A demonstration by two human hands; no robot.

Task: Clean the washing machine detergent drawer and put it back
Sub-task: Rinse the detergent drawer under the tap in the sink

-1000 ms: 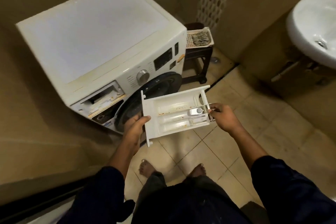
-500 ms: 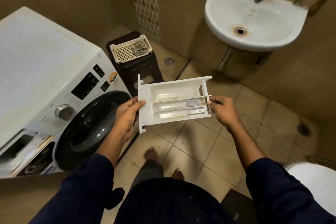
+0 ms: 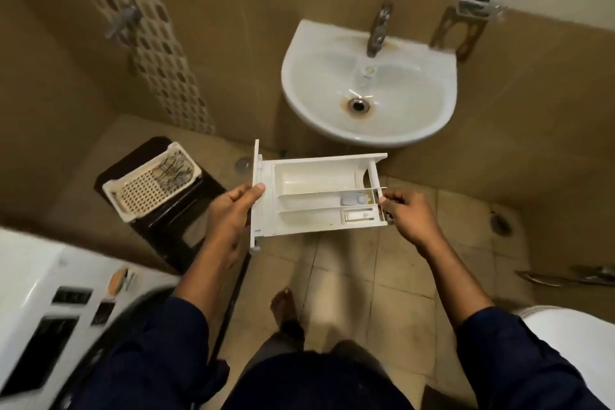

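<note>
The white detergent drawer is held level in the air between both hands, just in front of and below the white wall sink. Brown stains show in its compartments. My left hand grips its front panel end, thumb on top. My right hand pinches the rear end of the drawer. The white washing machine fills the lower left corner, blurred; its drawer slot is out of view.
A dark stool carrying a white perforated basket stands left of the drawer. A tap sits over the sink. A white toilet is at the lower right. Tiled floor lies below, with my bare foot on it.
The view has swung right, from the washing machine to the sink. The drawer, still held in both hands, has moved away from the machine and now sits in front of the sink.
</note>
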